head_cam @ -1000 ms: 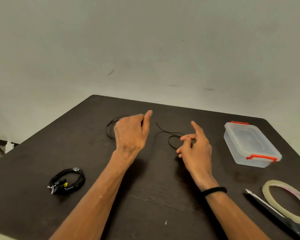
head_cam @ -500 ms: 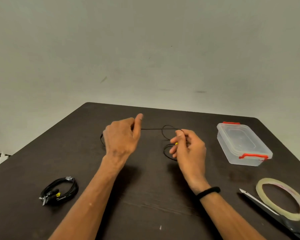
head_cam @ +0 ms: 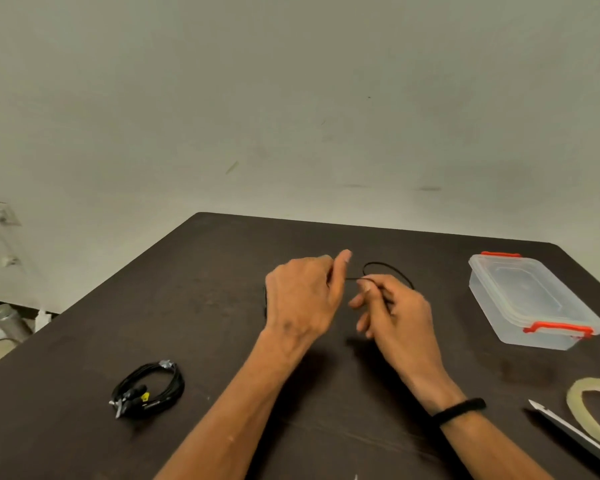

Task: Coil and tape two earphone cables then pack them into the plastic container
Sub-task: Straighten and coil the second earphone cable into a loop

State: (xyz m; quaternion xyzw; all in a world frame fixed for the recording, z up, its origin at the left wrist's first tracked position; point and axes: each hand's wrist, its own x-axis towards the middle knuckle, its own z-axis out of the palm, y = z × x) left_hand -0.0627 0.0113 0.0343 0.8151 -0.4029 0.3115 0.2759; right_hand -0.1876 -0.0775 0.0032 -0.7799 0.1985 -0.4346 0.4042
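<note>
Coiling is the step in hand, judged from the layout: one thin black earphone cable is held above the middle of the dark brown table, a loop of it showing at about one o'clock from the hands. Left hand: fingers curled, thumb and forefinger pinching the cable, which runs taut across the short gap to the other hand. Right hand, black band at the wrist: thumb and forefinger nipping the same strand, remaining fingers loosely bent. Second black earphone cable, already wound into a bundle with a pale wrap at its top, lies at eight o'clock near the table's left edge, well apart from the hands. Clear plastic container with red clips, lid on, stands at three o'clock. Ring of translucent tape and a pair of steel scissors lie at four o'clock, touching or overlapping. Handling note: the cable looks very light, limp and springy, likely to uncoil if released; best held where the loops cross, pinched firmly while tape is fetched.
</note>
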